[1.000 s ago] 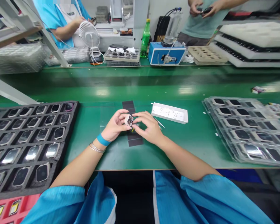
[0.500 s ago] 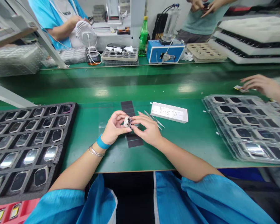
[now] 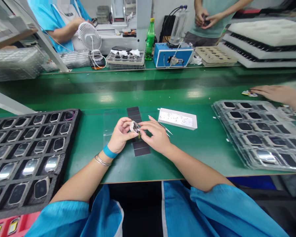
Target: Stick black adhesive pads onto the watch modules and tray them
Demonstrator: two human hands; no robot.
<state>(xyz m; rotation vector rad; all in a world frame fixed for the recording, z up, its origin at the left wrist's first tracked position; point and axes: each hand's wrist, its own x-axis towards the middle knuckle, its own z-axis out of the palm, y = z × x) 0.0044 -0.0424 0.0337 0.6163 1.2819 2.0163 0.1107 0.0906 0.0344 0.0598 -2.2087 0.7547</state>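
Observation:
My left hand point(image 3: 119, 135) grips a small pale watch case point(image 3: 134, 127) between thumb and fingers, its dark inner parts exposed. The fingertips of my right hand point(image 3: 156, 135) pinch at the right side of that same case. A narrow yellowish strip point(image 3: 139, 135) hangs below the case by the right fingertips; what exactly it is cannot be made out. Under both hands lies a strip of black rectangular sheets point(image 3: 141, 149) on the green table. Tweezers point(image 3: 166, 128) rest just behind my right hand, partly hidden by it.
A white box lid with tiny dark pieces point(image 3: 178, 119) lies beyond my right hand. To the left is a black foam tray of watches point(image 3: 61, 154); to the right, stacked clear trays point(image 3: 227, 131). A co-worker's hand point(image 3: 268, 92) reaches in at far right, by a small part point(image 3: 249, 93).
The watch case has tilted in my hands, and the yellowish strip now shows below it. At right, the co-worker's hand has come down flatter onto the table near the small part.

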